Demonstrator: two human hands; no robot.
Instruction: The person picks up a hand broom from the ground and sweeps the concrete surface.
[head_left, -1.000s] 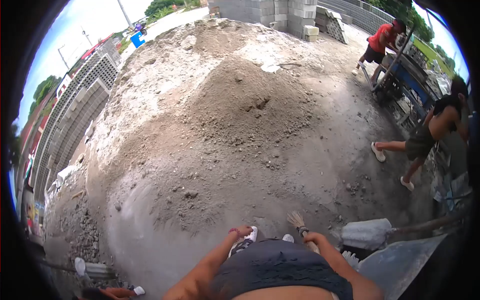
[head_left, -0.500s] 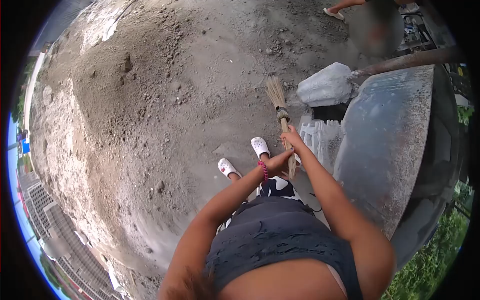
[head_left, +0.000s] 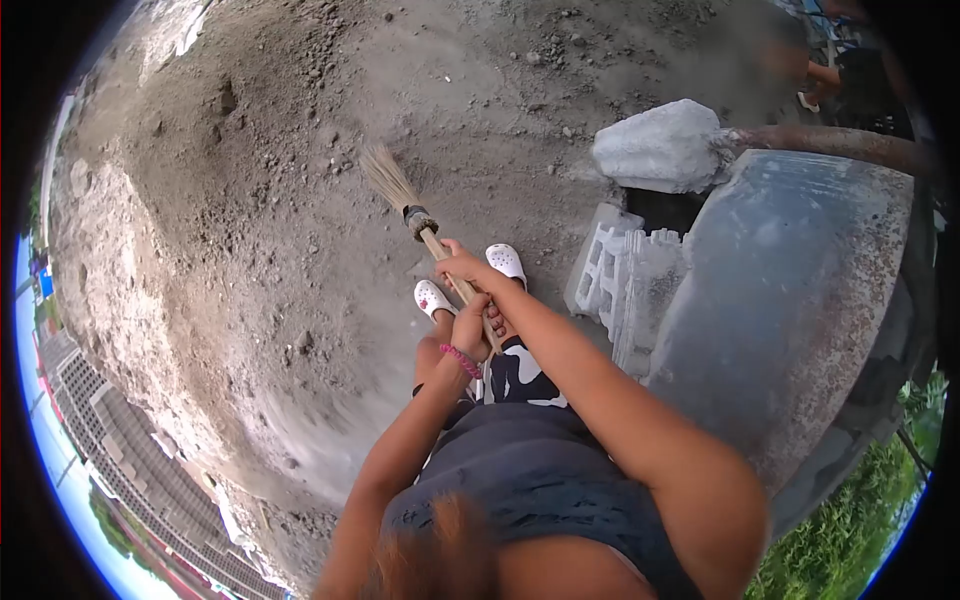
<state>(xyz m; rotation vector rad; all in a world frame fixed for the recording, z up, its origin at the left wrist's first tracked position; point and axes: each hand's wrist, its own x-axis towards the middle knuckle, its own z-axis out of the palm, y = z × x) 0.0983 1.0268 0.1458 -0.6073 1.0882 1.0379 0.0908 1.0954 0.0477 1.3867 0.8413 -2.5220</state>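
1. Looking down from the head camera, I see both hands wrapped on the handle of a small broom [head_left: 425, 235].
2. My right hand [head_left: 462, 266] sits higher up the stick, nearer the bristles, with its fingers curled tight round the wood.
3. My left hand [head_left: 470, 325] grips the stick just below it, fingers closed round the handle; a pink bracelet [head_left: 460, 360] sits on that wrist.
4. I hold the broom tilted, its straw head fanned out up and to the left, over the dirt ground [head_left: 300, 200]; I cannot tell whether the bristle tips touch it.
5. I see two white clogs [head_left: 505, 262] on the ground just beneath the hands.
6. To the right of the hands, a pale perforated block [head_left: 625, 280] stands against a large rusty metal drum [head_left: 780, 290].
7. A grey lump of hardened material [head_left: 660, 148] rests above the block, by a rusty bar [head_left: 830, 145] running to the right.
8. At the top right edge, part of another person [head_left: 850, 75] shows, too blurred to describe.
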